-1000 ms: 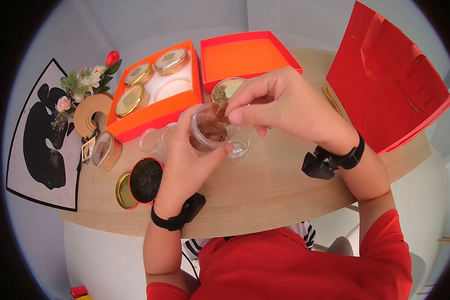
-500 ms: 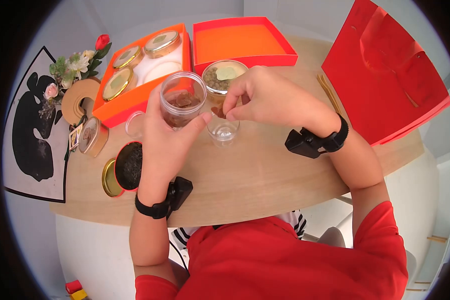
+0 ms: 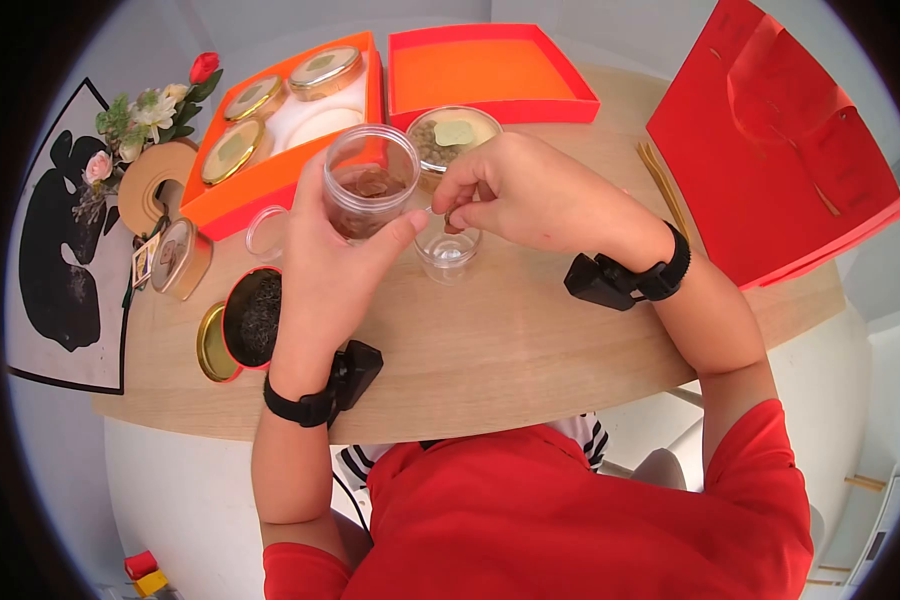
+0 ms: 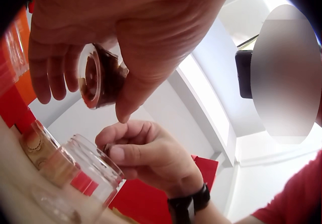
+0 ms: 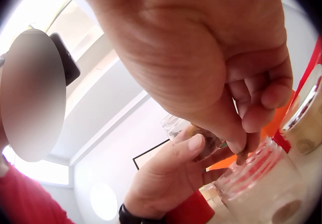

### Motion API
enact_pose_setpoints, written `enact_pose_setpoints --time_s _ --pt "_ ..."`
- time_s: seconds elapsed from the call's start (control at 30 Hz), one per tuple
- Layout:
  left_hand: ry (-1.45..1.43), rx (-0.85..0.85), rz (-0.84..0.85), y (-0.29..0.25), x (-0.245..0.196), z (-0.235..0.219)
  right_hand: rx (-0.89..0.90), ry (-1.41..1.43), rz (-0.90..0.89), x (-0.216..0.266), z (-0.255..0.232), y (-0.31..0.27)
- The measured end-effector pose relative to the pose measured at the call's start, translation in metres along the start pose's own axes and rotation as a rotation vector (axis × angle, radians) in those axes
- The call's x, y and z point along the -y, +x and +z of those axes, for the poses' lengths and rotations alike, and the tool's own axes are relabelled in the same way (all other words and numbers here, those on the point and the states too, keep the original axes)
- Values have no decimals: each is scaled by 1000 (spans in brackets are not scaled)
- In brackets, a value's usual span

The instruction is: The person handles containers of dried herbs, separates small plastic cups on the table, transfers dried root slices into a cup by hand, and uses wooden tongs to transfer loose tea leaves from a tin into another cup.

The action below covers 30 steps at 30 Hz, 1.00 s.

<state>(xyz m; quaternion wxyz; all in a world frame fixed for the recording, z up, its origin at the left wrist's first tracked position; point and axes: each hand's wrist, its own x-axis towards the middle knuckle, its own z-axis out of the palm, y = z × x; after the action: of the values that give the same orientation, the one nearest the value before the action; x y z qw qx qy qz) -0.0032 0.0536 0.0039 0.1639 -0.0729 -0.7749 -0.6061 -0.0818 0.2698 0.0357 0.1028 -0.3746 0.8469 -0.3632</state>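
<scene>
My left hand [image 3: 328, 275] grips a clear screw-neck jar [image 3: 372, 185] partly filled with brown dried pieces, raised above the table. The left wrist view shows its thumb on one side and its fingers round the other. My right hand [image 3: 540, 195] pinches a small brown piece [image 5: 242, 157] between thumb and forefinger. It is held right over the mouth of a second clear jar [image 3: 448, 262] standing on the table. A brown piece [image 5: 287, 212] shows low in that jar in the right wrist view.
Just behind stands a lidded jar [image 3: 448, 130] of greenish-brown round bits. An orange-red box [image 3: 270, 178] with lidded jars and its tray-like lid [image 3: 490, 75] lie at the back. A dark-filled tin [image 3: 257, 318] stands left; a red bag [image 3: 770, 150] stands right.
The right hand has gone from the held jar's mouth to the standing jar with a brown piece. The left hand has moved the held jar left and up in the view.
</scene>
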Motion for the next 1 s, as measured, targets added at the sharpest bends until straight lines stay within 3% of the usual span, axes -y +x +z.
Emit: enact_pose_setpoints --time_s 0.23,0.73,0.9,1.0 --pt "-144 -38 -21 3 2 0 -2 -24 -34 -4 7 1" --pt "-180 -33 -32 0 -10 -3 -87 -156 -120 -5 12 -1" --pt "-179 -3 -46 -4 -28 -17 -89 -141 -69 18 3 -10" --pt "-142 25 6 0 -39 -36 -191 -214 -176 33 12 -21"
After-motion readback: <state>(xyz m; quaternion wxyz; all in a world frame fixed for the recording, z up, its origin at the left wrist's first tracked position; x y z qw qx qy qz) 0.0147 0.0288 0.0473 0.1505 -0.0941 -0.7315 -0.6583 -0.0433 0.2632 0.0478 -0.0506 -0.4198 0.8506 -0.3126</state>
